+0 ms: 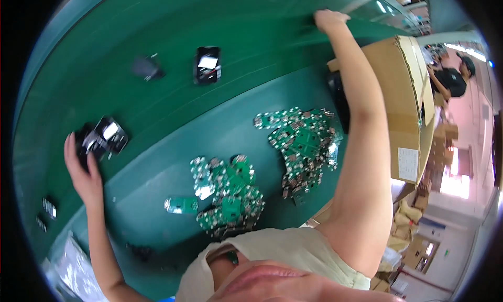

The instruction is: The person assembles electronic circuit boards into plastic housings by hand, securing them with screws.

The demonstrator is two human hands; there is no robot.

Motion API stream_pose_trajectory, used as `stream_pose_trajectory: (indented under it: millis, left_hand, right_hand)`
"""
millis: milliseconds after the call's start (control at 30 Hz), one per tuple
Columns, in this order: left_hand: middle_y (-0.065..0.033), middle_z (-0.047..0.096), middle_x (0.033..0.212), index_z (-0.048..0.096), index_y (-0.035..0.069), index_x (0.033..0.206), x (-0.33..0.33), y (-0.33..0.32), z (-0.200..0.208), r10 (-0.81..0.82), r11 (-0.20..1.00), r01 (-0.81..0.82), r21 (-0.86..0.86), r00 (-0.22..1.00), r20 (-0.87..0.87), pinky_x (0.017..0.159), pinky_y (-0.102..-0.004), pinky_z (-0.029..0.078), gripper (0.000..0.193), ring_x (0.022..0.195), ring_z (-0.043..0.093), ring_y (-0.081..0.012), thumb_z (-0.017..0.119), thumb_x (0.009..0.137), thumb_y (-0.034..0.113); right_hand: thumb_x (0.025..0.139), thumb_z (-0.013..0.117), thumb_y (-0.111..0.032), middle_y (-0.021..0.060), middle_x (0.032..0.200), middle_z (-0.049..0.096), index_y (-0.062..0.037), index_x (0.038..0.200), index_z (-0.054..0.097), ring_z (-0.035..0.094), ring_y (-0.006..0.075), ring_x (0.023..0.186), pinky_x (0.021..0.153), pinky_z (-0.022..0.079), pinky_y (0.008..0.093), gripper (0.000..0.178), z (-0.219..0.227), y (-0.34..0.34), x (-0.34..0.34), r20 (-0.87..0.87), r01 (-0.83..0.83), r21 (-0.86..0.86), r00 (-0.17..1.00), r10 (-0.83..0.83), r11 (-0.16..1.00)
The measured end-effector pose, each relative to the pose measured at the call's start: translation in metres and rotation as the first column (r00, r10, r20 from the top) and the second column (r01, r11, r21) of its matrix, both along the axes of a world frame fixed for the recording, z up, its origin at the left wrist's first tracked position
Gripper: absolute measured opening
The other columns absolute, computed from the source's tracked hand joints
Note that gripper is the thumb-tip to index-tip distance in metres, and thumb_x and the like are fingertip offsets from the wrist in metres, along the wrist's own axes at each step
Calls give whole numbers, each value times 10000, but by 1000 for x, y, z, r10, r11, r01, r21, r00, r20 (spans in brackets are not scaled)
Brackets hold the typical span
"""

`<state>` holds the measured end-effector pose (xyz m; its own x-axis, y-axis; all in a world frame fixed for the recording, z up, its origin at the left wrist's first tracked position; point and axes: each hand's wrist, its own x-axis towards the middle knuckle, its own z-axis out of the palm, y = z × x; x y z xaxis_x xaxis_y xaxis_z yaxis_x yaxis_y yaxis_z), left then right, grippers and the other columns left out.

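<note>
At the left of the green belt my left hand (pixel 84 181) has its thumb and fingers around a dark plastic casing (pixel 84 138). Overlapping that casing is a black rectangular device (pixel 111 134) with a shiny pale patch. Far off at the upper right, my right arm is stretched out and my right hand (pixel 330 20) is curled low over the belt. Something dark shows at its fingers, too small to name. Another black device (pixel 207 65) with a white patch lies mid-belt, beside a motion-blurred dark piece (pixel 148 67).
Two heaps of green circuit boards, a nearer one (pixel 230 210) and a right one (pixel 304 139), lie on the ledge before me. A cardboard box (pixel 387 87) stands right. Small dark parts (pixel 49 208) and a clear plastic bag (pixel 78 270) are at left. A person (pixel 453 81) is at far right.
</note>
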<state>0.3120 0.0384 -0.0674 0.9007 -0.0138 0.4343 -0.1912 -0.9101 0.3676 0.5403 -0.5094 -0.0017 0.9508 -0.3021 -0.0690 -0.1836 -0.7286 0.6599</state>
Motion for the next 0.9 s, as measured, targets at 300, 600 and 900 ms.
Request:
stream_pose_trajectory:
  millis: [300,600,900]
  left_hand:
    - [-212,433,1190,422,207,1289,-14,-10,21,-54,998,56,-28,997,53,906,-405,390,589,1066,457,-356,645,744,186]
    - [-226,421,1125,504,262,1214,15,-111,6,-145,989,146,4,981,130,851,-432,409,593,1003,430,-366,709,664,344]
    - [-174,410,1122,431,192,1261,19,-136,6,-287,857,285,-430,956,61,843,-373,444,637,982,475,-292,719,693,194]
  right_hand:
    - [703,643,-467,164,1327,364,-317,1264,426,419,356,1159,926,380,462,620,-5,246,-110,672,-923,383,307,674,38]
    - [747,600,-192,106,1269,417,-322,1162,509,556,251,988,801,440,410,444,-40,248,-119,483,-852,442,489,726,280]
    - [752,637,-234,128,1232,455,-208,1184,514,511,314,1031,872,408,414,450,-10,174,-165,655,-802,291,564,503,521]
